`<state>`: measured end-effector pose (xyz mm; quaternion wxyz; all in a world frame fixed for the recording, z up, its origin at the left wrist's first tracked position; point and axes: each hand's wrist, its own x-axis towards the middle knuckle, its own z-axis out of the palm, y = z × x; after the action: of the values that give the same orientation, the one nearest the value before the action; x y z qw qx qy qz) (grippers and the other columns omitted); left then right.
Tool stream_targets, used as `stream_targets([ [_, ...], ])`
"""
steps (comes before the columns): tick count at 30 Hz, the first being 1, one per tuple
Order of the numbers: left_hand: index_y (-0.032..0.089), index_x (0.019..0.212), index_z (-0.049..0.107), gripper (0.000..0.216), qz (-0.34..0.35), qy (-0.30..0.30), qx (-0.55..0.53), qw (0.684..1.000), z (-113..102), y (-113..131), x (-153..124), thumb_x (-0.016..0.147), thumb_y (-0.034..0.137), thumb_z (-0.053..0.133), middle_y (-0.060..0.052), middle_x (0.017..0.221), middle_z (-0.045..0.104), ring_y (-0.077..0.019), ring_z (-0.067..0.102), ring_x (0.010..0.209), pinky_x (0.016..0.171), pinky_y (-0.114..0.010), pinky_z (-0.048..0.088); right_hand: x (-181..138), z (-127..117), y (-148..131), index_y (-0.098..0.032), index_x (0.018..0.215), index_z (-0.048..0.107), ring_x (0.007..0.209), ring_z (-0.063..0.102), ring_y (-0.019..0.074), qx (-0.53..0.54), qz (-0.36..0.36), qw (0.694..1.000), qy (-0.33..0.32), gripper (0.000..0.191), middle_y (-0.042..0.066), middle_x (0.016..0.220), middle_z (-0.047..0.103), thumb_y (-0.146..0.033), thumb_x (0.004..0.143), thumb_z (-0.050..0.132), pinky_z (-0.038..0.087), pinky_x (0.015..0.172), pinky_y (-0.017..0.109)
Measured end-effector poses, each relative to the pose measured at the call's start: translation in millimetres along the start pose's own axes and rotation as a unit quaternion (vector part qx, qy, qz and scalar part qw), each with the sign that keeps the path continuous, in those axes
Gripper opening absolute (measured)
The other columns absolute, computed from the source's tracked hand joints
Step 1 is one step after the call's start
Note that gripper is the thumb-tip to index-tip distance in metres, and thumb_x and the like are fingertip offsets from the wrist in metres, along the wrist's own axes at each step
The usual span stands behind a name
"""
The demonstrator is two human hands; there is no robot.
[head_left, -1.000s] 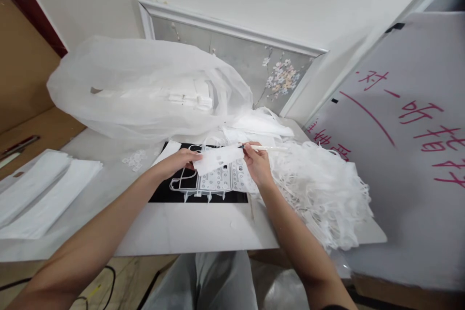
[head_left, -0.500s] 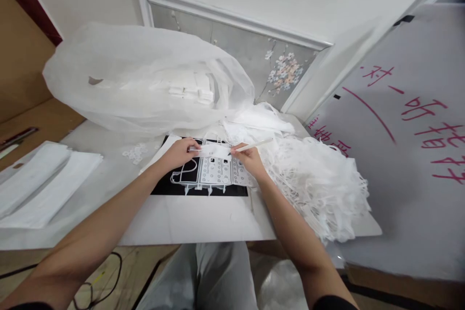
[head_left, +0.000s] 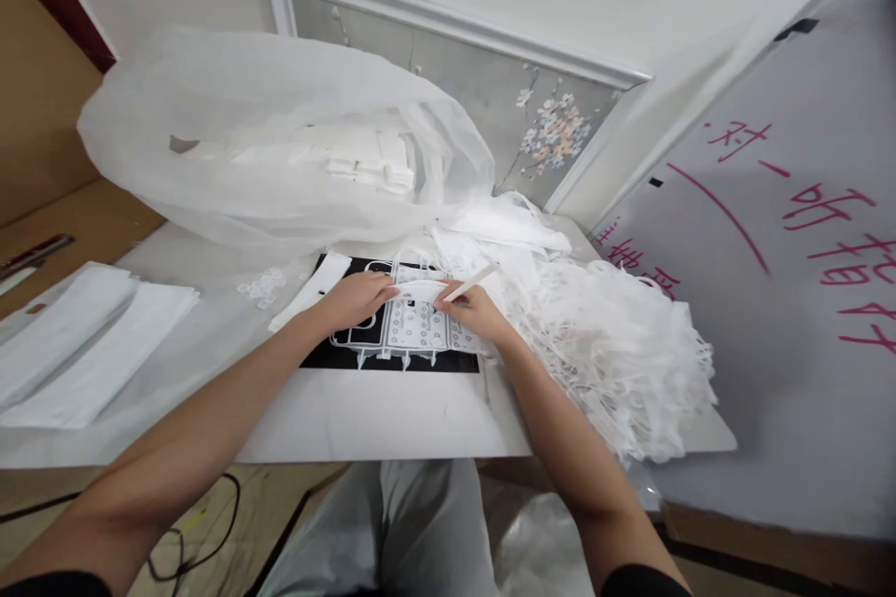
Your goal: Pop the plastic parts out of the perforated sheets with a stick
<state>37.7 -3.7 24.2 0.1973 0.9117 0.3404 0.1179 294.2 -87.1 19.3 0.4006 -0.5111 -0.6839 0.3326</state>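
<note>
Big see-through plastic bag (head_left: 280, 140) at back left of the table (head_left: 378, 420), folded white pieces (head_left: 364, 163) inside it. Heap of white shreds (head_left: 616, 364) on the right side, spilling over the table edge. Two flat stacks of white sheets (head_left: 77, 345) far left. Small white bits (head_left: 260, 286) lie near the bag. Board with red writing (head_left: 770, 317) leans at right. Grey flower panel (head_left: 490, 112) on the wall behind. Pens (head_left: 32, 256) on the wooden surface at left. Black cable (head_left: 203, 541) on the floor.
</note>
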Motion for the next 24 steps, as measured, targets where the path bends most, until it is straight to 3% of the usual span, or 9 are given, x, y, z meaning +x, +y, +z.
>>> stream_targets([
  [3, 0.019, 0.082, 0.056, 0.043, 0.033, 0.001, 0.044, 0.998, -1, 1, 0, 0.099, 0.048, 0.028, -0.007, 0.086, 0.063, -0.0233, 0.058, 0.086, 0.077, -0.033, 0.038, 0, 4, 1, -0.020, 0.083, 0.071, 0.082, 0.065, 0.0196, -0.040, 0.000, 0.999, 0.027, 0.019, 0.003, 0.087, 0.072, -0.038, 0.083, 0.064, 0.048, 0.078, 0.032],
  [7, 0.020, 0.076, 0.053, 0.045, 0.028, 0.038, 0.094, 0.994, -9, 5, -2, 0.099, 0.050, 0.028, -0.006, 0.080, 0.061, -0.0229, 0.057, 0.082, 0.074, -0.033, 0.036, -1, 3, -5, -0.022, 0.084, 0.071, 0.092, 0.064, 0.0217, -0.059, -0.067, 0.992, 0.084, 0.015, 0.004, 0.092, 0.071, -0.035, 0.083, 0.064, 0.046, 0.087, 0.036],
  [11, 0.020, 0.078, 0.053, 0.041, 0.017, 0.006, 0.081, 0.997, -12, 4, -4, 0.093, 0.056, 0.039, -0.007, 0.081, 0.061, -0.0234, 0.057, 0.080, 0.069, -0.031, 0.035, -2, 2, -4, -0.022, 0.082, 0.072, 0.086, 0.064, 0.0209, -0.062, -0.036, 0.997, 0.016, 0.017, 0.003, 0.089, 0.071, -0.037, 0.082, 0.065, 0.048, 0.080, 0.034],
  [14, 0.021, 0.080, 0.052, 0.042, -0.013, -0.041, 0.044, 0.998, -9, 2, -4, 0.088, 0.061, 0.044, -0.006, 0.074, 0.058, -0.0223, 0.055, 0.070, 0.062, -0.030, 0.032, -1, 1, 1, -0.020, 0.084, 0.072, 0.078, 0.063, 0.0192, -0.046, 0.003, 0.999, -0.016, 0.022, 0.003, 0.082, 0.070, -0.039, 0.083, 0.063, 0.048, 0.073, 0.031],
  [18, 0.022, 0.075, 0.049, 0.041, -0.044, -0.033, -0.030, 0.998, -16, 5, -7, 0.085, 0.062, 0.047, -0.002, 0.061, 0.051, -0.0185, 0.047, 0.056, 0.055, -0.030, 0.027, 0, 2, 4, -0.018, 0.082, 0.071, 0.073, 0.061, 0.0173, -0.017, 0.013, 1.000, 0.010, 0.025, 0.002, 0.077, 0.069, -0.042, 0.082, 0.064, 0.046, 0.069, 0.029],
  [21, 0.021, 0.070, 0.048, 0.042, -0.051, -0.045, -0.140, 0.988, -35, 10, -14, 0.086, 0.061, 0.046, -0.002, 0.064, 0.052, -0.0165, 0.046, 0.055, 0.054, -0.030, 0.029, 3, 7, 1, -0.018, 0.083, 0.069, 0.069, 0.059, 0.0158, 0.039, 0.024, 0.998, 0.053, 0.029, 0.001, 0.076, 0.067, -0.047, 0.081, 0.065, 0.047, 0.065, 0.027],
  [24, 0.021, 0.068, 0.051, 0.047, -0.066, -0.125, -0.244, 0.960, -63, 6, -26, 0.088, 0.062, 0.041, -0.003, 0.064, 0.054, -0.0151, 0.047, 0.054, 0.054, -0.029, 0.034, 12, 20, -7, -0.019, 0.086, 0.068, 0.068, 0.061, 0.0160, 0.103, 0.027, 0.990, 0.091, 0.030, 0.002, 0.079, 0.066, -0.048, 0.080, 0.065, 0.050, 0.063, 0.028],
])
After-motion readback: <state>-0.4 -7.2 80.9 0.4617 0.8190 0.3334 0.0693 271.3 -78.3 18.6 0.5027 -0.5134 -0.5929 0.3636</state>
